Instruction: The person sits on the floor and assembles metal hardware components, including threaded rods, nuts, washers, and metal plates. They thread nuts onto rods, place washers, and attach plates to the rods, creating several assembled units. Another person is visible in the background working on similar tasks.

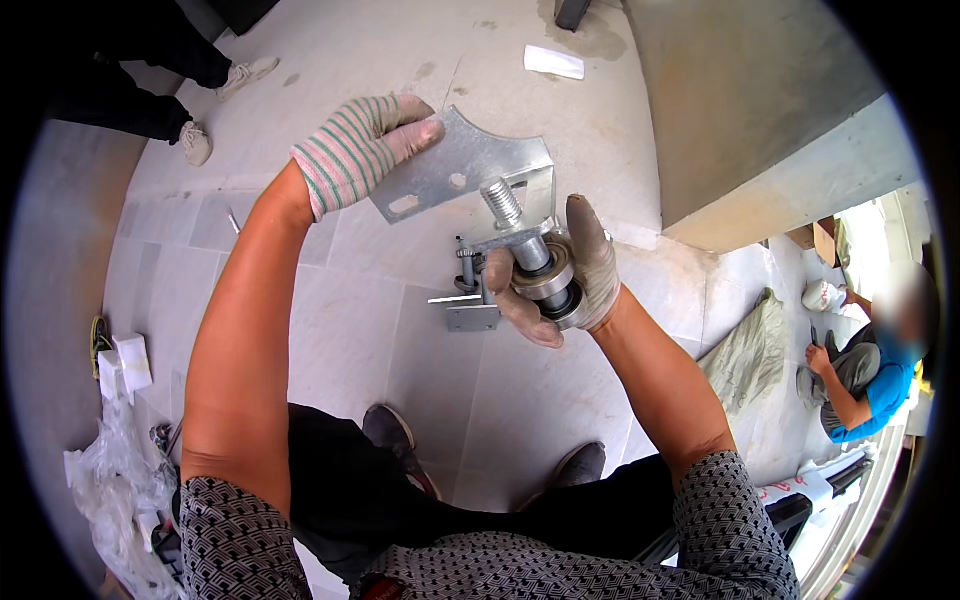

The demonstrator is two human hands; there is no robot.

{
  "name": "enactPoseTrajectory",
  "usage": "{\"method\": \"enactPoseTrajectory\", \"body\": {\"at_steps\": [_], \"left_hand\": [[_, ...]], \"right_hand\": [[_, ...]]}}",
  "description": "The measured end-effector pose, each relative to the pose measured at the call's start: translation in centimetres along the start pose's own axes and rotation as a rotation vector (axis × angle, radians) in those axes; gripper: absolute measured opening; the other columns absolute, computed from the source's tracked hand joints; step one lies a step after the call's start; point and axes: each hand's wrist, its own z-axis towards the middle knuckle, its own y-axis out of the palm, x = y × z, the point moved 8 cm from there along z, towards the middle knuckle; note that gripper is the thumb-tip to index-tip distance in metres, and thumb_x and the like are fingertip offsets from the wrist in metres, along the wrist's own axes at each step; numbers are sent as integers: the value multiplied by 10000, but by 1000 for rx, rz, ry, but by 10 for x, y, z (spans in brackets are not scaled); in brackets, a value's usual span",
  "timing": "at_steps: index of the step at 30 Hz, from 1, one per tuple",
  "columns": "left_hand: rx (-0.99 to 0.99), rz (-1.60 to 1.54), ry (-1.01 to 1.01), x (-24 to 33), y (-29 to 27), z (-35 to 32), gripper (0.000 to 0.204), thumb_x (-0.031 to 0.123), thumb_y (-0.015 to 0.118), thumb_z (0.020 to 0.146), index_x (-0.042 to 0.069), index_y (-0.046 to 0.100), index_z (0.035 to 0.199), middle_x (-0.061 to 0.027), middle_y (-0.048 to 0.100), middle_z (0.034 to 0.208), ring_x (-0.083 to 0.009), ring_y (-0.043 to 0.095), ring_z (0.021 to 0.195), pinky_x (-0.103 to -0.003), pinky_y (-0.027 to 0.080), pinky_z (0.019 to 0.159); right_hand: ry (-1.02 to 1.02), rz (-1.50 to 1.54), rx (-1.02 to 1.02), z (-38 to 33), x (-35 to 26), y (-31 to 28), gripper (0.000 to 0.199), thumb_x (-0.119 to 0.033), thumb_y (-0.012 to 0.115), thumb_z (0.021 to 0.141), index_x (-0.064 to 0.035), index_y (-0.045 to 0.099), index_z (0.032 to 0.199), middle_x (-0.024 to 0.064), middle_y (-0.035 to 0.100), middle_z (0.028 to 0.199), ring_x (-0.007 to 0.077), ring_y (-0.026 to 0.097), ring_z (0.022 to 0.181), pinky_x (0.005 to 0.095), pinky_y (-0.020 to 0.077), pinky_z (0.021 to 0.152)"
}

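My left hand [365, 145], in a striped work glove, pinches the upper left edge of a grey metal bracket plate [450, 160] with a curved cutout and slots. My right hand [560, 270], gloved too, wraps round a roller [545, 280] with ring-shaped parts on a shaft. A threaded stud [501, 203] rises from the roller's shaft, at the bracket's lower flange. Whether the stud passes through the flange is hard to make out. Just left of my right hand is a smaller metal piece with bolts [472, 312]; how it is supported cannot be made out.
On the right, a person in a blue shirt [870, 390] crouches near a greenish sack [750, 350]. Another person's legs [150, 90] stand at the far left. Clear plastic wrap [120, 490] and white blocks [130, 362] lie at the left wall. A large pillar [760, 120] stands right.
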Motion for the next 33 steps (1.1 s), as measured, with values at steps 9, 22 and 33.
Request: {"method": "enactPoseTrajectory", "body": {"at_steps": [9,22,33], "left_hand": [[8,55,30,8,-1,-3,460,441,626,1043,3,688,1166,-70,680,927,-164,607,897,-336,516,874],[19,125,-16,7,-3,-1,461,424,634,1040,-2,696,1206,-84,698,920,-166,614,882,-327,523,876],[102,50,-90,4,7,-4,496,435,673,1011,16,687,1276,-117,736,1053,-199,674,1003,-338,530,945]], "right_hand": [[6,-268,227,0,-4,-7,1053,-980,392,782,11,706,945,153,679,675,239,651,461,349,527,363],[-138,-298,317,5,-20,-2,737,-717,530,943,10,641,982,173,699,709,268,646,462,370,506,352],[-164,-299,341,6,-23,-9,692,-641,516,967,44,611,980,217,691,722,279,636,459,380,538,360]]}}
